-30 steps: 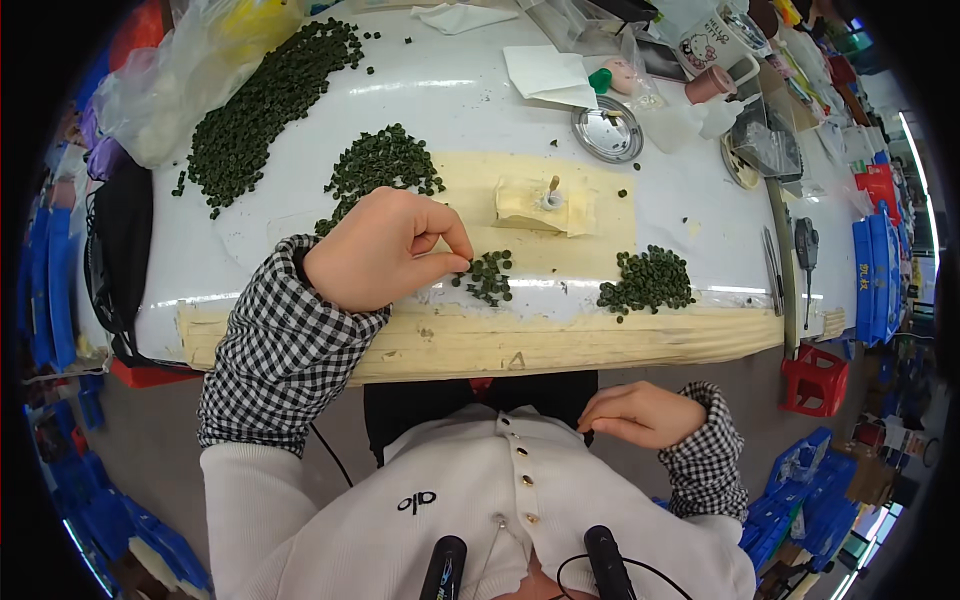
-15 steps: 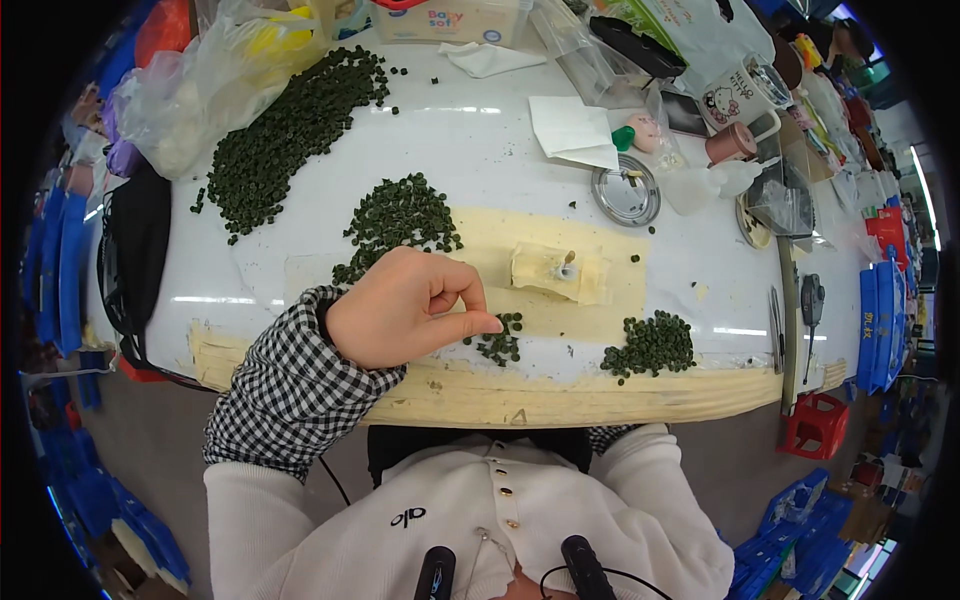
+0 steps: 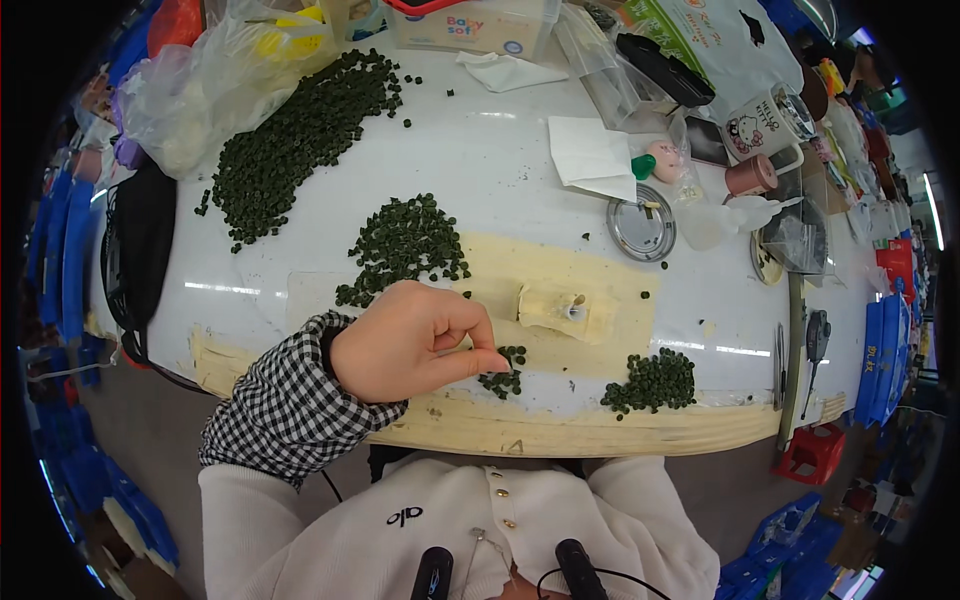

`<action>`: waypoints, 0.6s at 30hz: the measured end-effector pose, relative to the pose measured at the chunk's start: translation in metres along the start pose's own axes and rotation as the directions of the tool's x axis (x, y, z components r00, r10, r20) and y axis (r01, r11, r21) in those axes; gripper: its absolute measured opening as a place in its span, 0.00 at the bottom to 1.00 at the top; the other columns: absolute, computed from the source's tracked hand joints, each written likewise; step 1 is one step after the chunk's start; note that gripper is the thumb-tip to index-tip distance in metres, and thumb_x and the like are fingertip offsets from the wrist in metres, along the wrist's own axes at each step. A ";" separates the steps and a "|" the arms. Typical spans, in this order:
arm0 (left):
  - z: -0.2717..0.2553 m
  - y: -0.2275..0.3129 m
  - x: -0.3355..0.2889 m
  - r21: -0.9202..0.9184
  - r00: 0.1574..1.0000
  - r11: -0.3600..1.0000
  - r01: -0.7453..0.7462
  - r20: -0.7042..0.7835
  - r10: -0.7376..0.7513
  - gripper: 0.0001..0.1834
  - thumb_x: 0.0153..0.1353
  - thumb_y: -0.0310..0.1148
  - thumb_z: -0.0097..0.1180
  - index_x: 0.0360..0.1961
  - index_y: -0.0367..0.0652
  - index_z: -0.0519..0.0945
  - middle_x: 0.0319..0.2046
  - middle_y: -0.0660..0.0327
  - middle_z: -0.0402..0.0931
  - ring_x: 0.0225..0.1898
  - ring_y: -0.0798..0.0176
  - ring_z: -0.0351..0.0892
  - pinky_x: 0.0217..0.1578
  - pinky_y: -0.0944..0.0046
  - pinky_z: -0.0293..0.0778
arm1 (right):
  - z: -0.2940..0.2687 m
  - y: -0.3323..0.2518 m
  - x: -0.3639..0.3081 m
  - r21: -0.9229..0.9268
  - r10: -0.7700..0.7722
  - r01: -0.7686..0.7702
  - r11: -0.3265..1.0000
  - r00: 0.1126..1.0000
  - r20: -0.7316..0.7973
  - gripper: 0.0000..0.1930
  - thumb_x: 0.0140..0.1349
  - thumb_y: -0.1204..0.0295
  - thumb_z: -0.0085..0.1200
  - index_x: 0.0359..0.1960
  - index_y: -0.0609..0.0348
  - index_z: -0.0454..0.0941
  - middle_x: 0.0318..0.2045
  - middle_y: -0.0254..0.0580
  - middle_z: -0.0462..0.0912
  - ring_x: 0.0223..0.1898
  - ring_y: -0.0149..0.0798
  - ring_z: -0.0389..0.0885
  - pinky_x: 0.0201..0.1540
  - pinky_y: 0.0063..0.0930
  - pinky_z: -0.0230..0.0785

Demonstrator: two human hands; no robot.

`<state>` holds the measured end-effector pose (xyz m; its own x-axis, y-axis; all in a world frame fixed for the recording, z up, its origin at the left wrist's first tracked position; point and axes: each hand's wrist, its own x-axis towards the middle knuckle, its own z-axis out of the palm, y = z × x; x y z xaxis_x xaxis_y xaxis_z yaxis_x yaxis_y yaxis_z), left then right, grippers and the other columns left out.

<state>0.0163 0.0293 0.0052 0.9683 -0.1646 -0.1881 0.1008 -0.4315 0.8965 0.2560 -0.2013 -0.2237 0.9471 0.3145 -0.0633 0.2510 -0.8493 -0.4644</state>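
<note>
My left hand (image 3: pixel 405 343), in a black-and-white checked sleeve, hovers near the table's front edge. Thumb and forefinger are pinched together beside a small cluster of dark green pellet-like parts (image 3: pixel 503 382); whatever lies between the fingertips is too small to make out. Just beyond the hand spreads a larger heap of the same parts (image 3: pixel 405 240). Right of the fingertips, a tape-covered block (image 3: pixel 545 310) with a small upright pin (image 3: pixel 577 301) stands on a yellowish taped patch (image 3: pixel 620 285). Another small heap of green parts (image 3: pixel 652 385) lies farther right. My right hand is out of sight.
The biggest green heap (image 3: pixel 300 140) lies at the far left, by plastic bags (image 3: pixel 190 110). Toward the back right are a white paper (image 3: pixel 590 155), a round metal lid (image 3: pixel 641 225), a squeeze bottle (image 3: pixel 712 222) and a mug (image 3: pixel 757 125). Tweezers (image 3: pixel 779 365) and a screwdriver (image 3: pixel 816 350) lie at the right.
The whole view has shifted slightly, with the table sitting a little lower in it. My left hand keeps its pinch by the small cluster.
</note>
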 end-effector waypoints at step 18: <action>0.002 0.001 0.001 0.008 0.998 0.998 -0.056 0.030 0.056 0.08 0.54 0.30 0.66 0.24 0.38 0.80 0.10 0.70 0.53 0.13 0.76 0.50 0.16 0.70 0.50 | -0.015 0.012 -0.011 0.012 -0.051 0.052 0.999 0.996 -0.074 0.11 0.65 0.67 0.49 0.39 0.62 0.79 0.35 0.47 0.82 0.34 0.43 0.81 0.39 0.31 0.73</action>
<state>0.0167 0.0270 0.0050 0.9652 -0.2145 -0.1496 0.0447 -0.4284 0.9025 0.2515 -0.2214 -0.2156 0.9454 0.3250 0.0255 0.2971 -0.8270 -0.4773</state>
